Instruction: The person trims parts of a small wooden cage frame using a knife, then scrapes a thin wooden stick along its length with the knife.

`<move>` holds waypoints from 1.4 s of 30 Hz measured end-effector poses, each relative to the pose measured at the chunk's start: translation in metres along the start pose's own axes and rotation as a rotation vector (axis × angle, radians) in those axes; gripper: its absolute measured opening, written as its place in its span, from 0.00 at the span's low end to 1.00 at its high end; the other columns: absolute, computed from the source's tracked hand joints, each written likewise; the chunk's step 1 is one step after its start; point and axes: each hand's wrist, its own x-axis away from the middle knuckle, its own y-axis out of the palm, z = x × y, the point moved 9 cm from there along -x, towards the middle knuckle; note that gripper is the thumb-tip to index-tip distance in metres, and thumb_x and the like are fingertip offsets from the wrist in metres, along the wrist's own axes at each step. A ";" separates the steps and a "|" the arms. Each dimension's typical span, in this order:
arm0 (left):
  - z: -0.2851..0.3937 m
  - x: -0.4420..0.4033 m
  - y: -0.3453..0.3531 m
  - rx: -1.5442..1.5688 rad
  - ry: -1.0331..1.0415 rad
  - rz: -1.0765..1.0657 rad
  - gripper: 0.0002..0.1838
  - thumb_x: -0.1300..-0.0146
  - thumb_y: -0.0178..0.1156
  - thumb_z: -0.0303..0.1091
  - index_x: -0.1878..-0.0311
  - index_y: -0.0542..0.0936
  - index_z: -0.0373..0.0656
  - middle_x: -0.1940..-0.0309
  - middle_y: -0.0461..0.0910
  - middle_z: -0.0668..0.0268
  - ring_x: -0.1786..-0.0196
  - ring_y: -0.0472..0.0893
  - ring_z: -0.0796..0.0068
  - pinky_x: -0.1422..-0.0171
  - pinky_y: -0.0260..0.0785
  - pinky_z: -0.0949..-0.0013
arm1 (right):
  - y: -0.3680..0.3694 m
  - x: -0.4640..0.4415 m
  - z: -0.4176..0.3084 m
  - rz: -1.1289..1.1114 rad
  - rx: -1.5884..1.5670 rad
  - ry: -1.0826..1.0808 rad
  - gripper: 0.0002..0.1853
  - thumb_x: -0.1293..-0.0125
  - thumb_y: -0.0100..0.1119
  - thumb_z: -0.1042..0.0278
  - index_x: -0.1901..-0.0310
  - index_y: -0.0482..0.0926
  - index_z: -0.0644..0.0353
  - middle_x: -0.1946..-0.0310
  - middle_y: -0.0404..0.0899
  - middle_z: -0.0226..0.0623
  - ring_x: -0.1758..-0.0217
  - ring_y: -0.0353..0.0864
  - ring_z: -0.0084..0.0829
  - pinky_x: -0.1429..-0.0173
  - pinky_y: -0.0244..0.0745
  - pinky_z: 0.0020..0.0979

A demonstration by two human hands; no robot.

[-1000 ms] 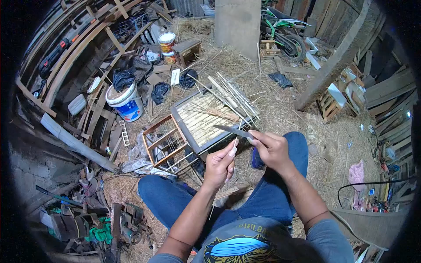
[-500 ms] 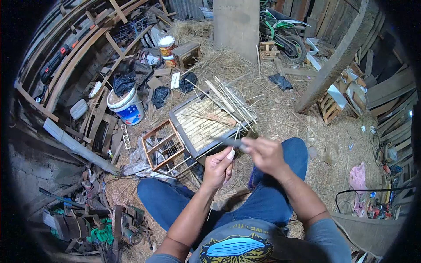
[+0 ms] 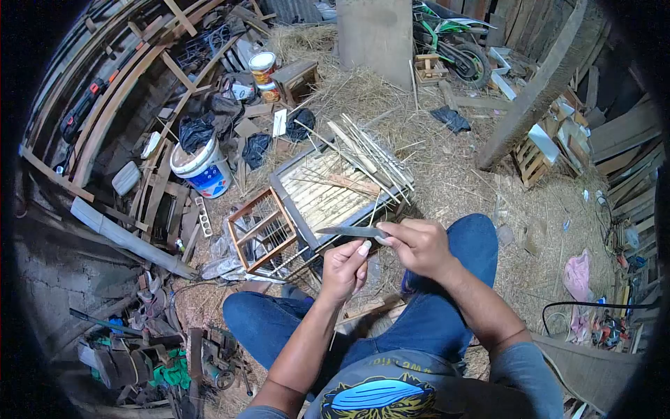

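My right hand [image 3: 420,246] is closed around the handle of a knife [image 3: 345,230], whose grey blade points left. Just below the blade, my left hand [image 3: 345,269] pinches a thin bamboo strip [image 3: 376,207] that sticks up past the knife. The blade crosses close to the strip; whether it touches is hard to see. Beyond both hands stands a low dark-framed table [image 3: 287,195] with a pale slatted top. A bundle of long thin strips [image 3: 373,155] lies along its right side, and a brown wood piece [image 3: 354,184] rests on the slats.
A small wooden frame cage [image 3: 262,230] stands against the table's left side. Farther left is a white bucket [image 3: 208,174] with black plastic on it. A wooden post [image 3: 532,91] rises at the right, and a motorcycle [image 3: 464,59] is at the back. Straw covers the floor.
The knife has gone from motion-blurred to sharp, now lying nearly level above my left hand. My right hand has shifted slightly left and down, and the whole view has tilted a little.
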 end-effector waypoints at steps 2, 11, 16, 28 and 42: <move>0.006 0.003 0.001 0.026 -0.035 0.004 0.21 0.21 0.58 0.34 0.29 0.77 0.39 0.85 0.69 0.74 0.90 0.62 0.84 0.86 0.53 0.77 | -0.001 -0.003 0.024 0.045 -0.003 0.086 0.12 0.34 0.70 0.66 0.50 0.89 0.55 0.75 0.83 0.37 0.75 0.84 0.38 0.70 0.76 0.37; -0.007 -0.007 -0.011 -0.062 -0.019 0.089 0.19 0.19 0.57 0.37 0.34 0.80 0.36 0.85 0.71 0.71 0.89 0.66 0.82 0.85 0.62 0.74 | 0.021 -0.004 0.015 -0.002 -0.212 0.135 0.15 0.34 0.70 0.71 0.47 0.88 0.62 0.62 0.89 0.45 0.62 0.91 0.41 0.58 0.83 0.37; 0.003 -0.014 -0.009 -0.159 0.126 0.003 0.17 0.18 0.56 0.36 0.37 0.82 0.35 0.84 0.72 0.75 0.85 0.66 0.87 0.81 0.58 0.77 | 0.023 -0.003 0.007 0.016 -0.203 0.091 0.15 0.36 0.70 0.71 0.48 0.88 0.62 0.62 0.89 0.45 0.63 0.90 0.42 0.58 0.84 0.38; -0.009 -0.013 -0.009 0.073 -0.054 -0.044 0.21 0.19 0.55 0.35 0.29 0.75 0.36 0.88 0.65 0.75 0.92 0.60 0.83 0.88 0.53 0.74 | 0.024 0.004 0.020 0.004 -0.140 0.099 0.13 0.38 0.71 0.68 0.51 0.89 0.56 0.70 0.86 0.38 0.70 0.87 0.41 0.65 0.81 0.39; -0.013 0.001 -0.019 0.163 -0.126 -0.002 0.22 0.19 0.53 0.34 0.27 0.74 0.37 0.89 0.63 0.76 0.93 0.59 0.84 0.88 0.52 0.76 | 0.020 0.010 0.042 0.054 -0.040 0.194 0.11 0.33 0.70 0.61 0.52 0.91 0.51 0.74 0.83 0.36 0.75 0.84 0.38 0.70 0.78 0.38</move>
